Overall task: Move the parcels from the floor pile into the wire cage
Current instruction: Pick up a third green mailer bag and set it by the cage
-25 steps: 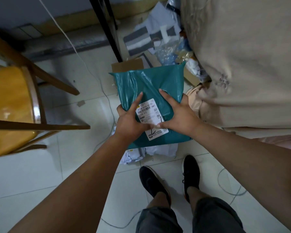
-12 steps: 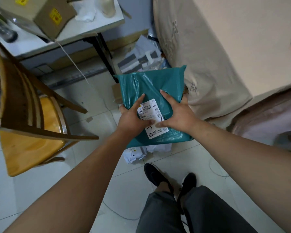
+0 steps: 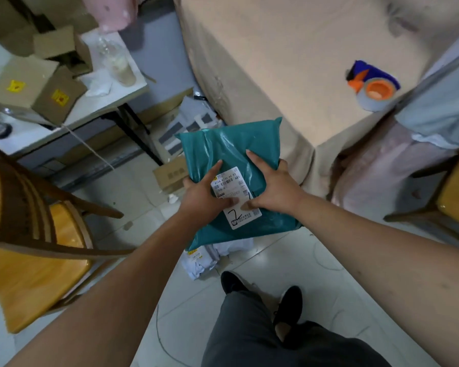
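While both hands, left (image 3: 206, 196) and right (image 3: 273, 192), clasp a teal parcel (image 3: 231, 154) at centre frame, no cage shows. More parcels (image 3: 210, 256) lie below; most work remains.

Single head view, looking steeply down, close, edges perhaps distorted

Chair (image 3: 35, 250) left – parcel (image 3: 236, 165) centre – tape dispenser (image 3: 374, 86) right.

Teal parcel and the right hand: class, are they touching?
Touching. The head view shows the right hand pressed on the teal parcel, fingers lying on its top.
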Action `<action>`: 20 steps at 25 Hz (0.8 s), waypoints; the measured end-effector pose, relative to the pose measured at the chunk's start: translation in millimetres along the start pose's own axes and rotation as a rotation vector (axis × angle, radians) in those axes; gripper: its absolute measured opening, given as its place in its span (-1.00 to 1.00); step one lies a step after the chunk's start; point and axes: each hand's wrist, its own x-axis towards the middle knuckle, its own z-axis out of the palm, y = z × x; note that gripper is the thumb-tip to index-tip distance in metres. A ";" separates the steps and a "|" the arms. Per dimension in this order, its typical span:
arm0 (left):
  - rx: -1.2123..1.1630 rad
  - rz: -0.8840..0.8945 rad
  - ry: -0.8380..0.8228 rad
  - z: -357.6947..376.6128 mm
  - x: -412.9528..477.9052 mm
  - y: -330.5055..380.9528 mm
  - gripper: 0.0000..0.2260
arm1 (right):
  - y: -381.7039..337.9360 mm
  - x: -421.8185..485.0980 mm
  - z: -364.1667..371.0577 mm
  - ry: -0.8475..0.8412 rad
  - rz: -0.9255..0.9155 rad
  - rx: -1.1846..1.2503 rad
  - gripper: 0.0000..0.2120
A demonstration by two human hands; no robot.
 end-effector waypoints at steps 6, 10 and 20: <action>0.094 0.116 -0.115 29.8 -4.3 58.9 -0.11 | 41.4 -47.5 -42.3 0.126 0.121 0.073 0.29; 0.170 0.249 -0.209 41.3 -12.8 104.2 -0.14 | 60.4 -90.0 -65.1 0.246 0.214 0.154 0.30; 0.407 0.614 -0.502 101.7 -46.0 222.6 -0.14 | 104.6 -218.3 -102.8 0.558 0.516 0.374 0.28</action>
